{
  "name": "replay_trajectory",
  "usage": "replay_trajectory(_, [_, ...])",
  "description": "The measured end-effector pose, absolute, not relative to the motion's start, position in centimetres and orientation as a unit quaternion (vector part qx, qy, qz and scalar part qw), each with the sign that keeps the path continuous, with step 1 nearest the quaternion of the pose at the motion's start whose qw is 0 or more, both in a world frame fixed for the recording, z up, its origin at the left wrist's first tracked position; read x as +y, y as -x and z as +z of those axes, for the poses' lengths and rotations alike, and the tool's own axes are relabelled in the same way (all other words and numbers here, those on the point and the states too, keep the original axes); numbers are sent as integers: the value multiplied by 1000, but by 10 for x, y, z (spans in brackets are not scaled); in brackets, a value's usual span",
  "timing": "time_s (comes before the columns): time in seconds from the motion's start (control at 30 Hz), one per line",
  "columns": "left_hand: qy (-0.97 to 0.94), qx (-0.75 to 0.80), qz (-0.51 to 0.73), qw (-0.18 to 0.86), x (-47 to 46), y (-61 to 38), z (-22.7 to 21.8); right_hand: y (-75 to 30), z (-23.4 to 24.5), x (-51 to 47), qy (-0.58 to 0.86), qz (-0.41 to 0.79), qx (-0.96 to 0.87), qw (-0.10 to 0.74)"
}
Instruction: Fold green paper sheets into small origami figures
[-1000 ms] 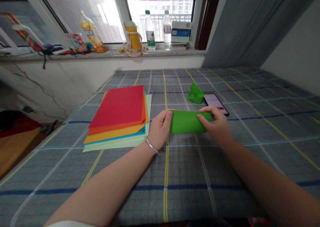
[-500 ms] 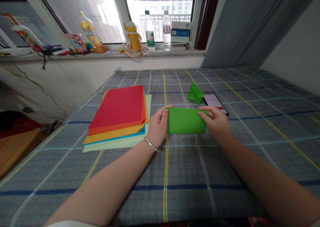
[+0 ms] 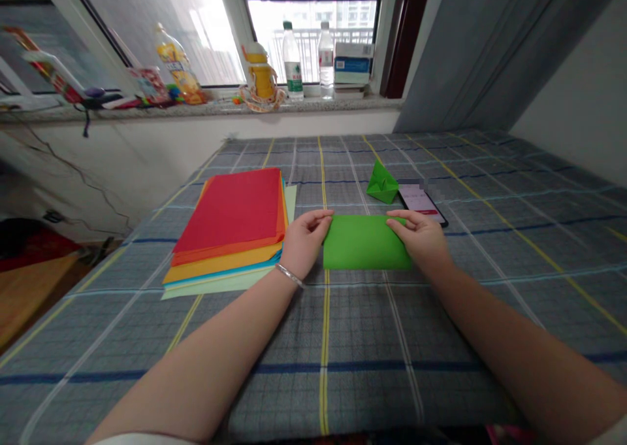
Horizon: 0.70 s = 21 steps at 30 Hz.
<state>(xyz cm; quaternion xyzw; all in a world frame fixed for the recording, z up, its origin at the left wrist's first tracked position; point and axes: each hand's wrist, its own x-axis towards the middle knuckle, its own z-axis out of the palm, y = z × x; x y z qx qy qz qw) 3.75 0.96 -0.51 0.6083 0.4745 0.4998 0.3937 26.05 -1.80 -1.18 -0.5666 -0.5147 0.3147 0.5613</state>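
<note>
Between my hands is a sheet of green paper [image 3: 365, 244], a wide rectangle with its long side running left to right. My left hand [image 3: 306, 239] pinches its upper left corner between thumb and fingers. At the upper right corner, my right hand [image 3: 422, 239] grips it the same way, thumb on top. Beyond the sheet stands a folded green paper shape [image 3: 382, 185] with a pointed top. A phone [image 3: 422, 202] with a lit screen lies just right of that shape, beyond my right hand.
A stack of coloured paper [image 3: 235, 210], red on top, lies left of my left hand. The plaid cloth [image 3: 362, 340] covers the table. Bottles [image 3: 294, 66], a yellow drinking bottle [image 3: 262, 76] and boxes [image 3: 353, 66] stand on the windowsill.
The green paper has come slightly nearer to me and shows more of its face. My left hand has shifted a little left along its edge, still pinching. My right hand stays nearly in place.
</note>
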Motion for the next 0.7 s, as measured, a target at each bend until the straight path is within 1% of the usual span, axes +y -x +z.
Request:
replay_trajectory(0.07, [-622,486,470,395,15,-34,-11,-263,-16,-14,579,314,-525,539])
replay_trajectory(0.17, [-672,495,429,344,23,-29,-20,-266,-22,-8,589,320,-541,508])
replay_trajectory(0.33, [-733,528,316,290,29,-22,-25,-270,-29,-2,606,298,-593,438])
replay_trajectory(0.53, [-806,513,241,168,27,-19,-22,-274,-36,2,619,209,-659,373])
replay_trajectory(0.7, [-824,510,207,137,24,-21,-16,-273,-34,2,618,105,-707,328])
